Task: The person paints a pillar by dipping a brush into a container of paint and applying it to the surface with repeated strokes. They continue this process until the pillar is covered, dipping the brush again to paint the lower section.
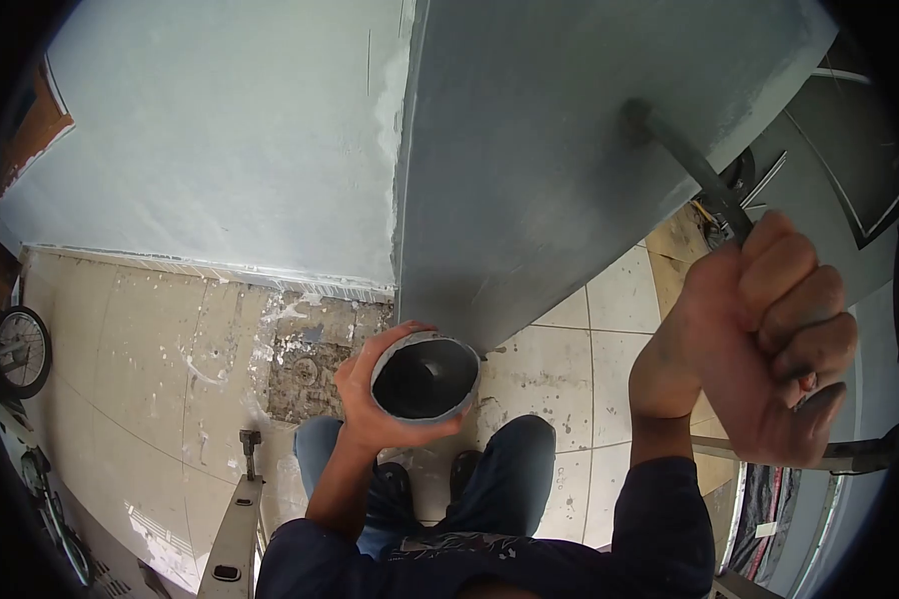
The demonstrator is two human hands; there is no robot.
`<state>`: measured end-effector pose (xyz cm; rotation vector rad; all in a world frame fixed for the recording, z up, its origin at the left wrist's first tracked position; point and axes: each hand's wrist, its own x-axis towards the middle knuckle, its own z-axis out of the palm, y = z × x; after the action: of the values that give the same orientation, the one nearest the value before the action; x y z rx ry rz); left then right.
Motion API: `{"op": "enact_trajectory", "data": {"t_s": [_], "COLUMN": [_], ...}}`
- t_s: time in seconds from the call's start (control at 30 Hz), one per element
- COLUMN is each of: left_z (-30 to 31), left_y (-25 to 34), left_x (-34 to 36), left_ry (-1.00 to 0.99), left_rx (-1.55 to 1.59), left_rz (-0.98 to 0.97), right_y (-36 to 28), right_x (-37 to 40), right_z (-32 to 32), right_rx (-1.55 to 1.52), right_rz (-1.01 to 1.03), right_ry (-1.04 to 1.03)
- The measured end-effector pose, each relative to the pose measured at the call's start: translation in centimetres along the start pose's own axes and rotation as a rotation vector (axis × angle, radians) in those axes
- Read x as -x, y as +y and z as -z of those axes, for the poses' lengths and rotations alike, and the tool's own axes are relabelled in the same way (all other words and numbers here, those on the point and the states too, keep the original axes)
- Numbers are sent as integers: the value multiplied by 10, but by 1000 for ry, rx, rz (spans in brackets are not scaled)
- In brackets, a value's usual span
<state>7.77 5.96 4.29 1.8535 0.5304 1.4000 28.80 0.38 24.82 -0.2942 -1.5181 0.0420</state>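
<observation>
My left hand point(375, 399) is wrapped around a round, open-topped paint container point(474, 384), which has dark grey paint inside and on its rim. My right hand point(769, 349) is raised at the right, its fingers closed on the dark handle of a paintbrush point(704, 178). The brush's dark, slightly blurred head meets or nearly meets the dark grey wall face point(529, 170); exact contact is hard to make out. To the left, past a rough vertical corner, lies a paler wall face point(230, 130).
A ladder-like metal frame point(235, 529) stands by my left side. Paint-spotted tiles point(150, 349) cover the floor, with a rough bare patch point(305, 369) near the wall's foot. A bicycle wheel point(22, 351) is at far left. Dark panels point(849, 150) lean at right.
</observation>
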Motion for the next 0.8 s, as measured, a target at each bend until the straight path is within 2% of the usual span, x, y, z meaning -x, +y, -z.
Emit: {"op": "enact_trajectory", "data": {"t_s": [0.03, 0.1, 0.17, 0.2, 0.23, 0.3, 0.4, 0.43, 0.47, 0.5, 0.53, 0.57, 0.6, 0.63, 0.67, 0.73, 0.77, 0.8], "left_z": [2, 7, 14, 19, 22, 23, 20, 18, 16, 15, 13, 11, 8, 5, 5, 7, 8, 10], "left_y": [1, 4, 6, 9, 9, 9, 16, 18, 19, 20, 22, 24, 27, 29, 32, 36, 37, 39], "left_x": [-2, 0, 0, 3, 5, 12, 15, 17, 17, 17, 18, 17, 14, 12, 11, 13, 14, 15], "left_ry": [5, 29, 16, 2, -4, 31, 76, 82, 74, 72, 71, 76, 84, 84, 79, 86, 90, 82], "left_rx": [4, 68, 38, 5, 4, 4, -8, -4, 6, -10, -29, -27, -26, -51, -79, -72, -60, -64], "left_rz": [12, 43, 77, 103, 121, 187, 198, 228, 236, 224, 209, 191, 190, 176, 166, 177, 178, 179], "right_y": [-7, -3, -2, 6, 21, 26, 26, 17, 9, 13, 5, -14, -12, -10, -12, -22, -11, -16], "right_x": [2, 31, 81, 111, 129, 139, 119, 108, 88, 66, 39, 19, -6, -25, -34, -44, -22, 0], "right_z": [4, -9, -8, -6, -8, -14, -11, -16, -11, -4, -6, -7, 18, 18, 25, 46, 4, -8], "right_rx": [127, 350, 286, 337, 259, 245, 213, 305, 324, 230, 188, 253, 134, 14, 5, 143, 209, 317], "right_rz": [-54, 35, -203, -178, -14, -26, -39, -138, -149, -17, -37, -181, -76, 32, 29, 56, 132, 14], "right_ry": [-88, -36, 23, 9, 30, 21, -44, -2, -42, -14, 11, -4, -175, -100, -101, -300, -186, -113]}}
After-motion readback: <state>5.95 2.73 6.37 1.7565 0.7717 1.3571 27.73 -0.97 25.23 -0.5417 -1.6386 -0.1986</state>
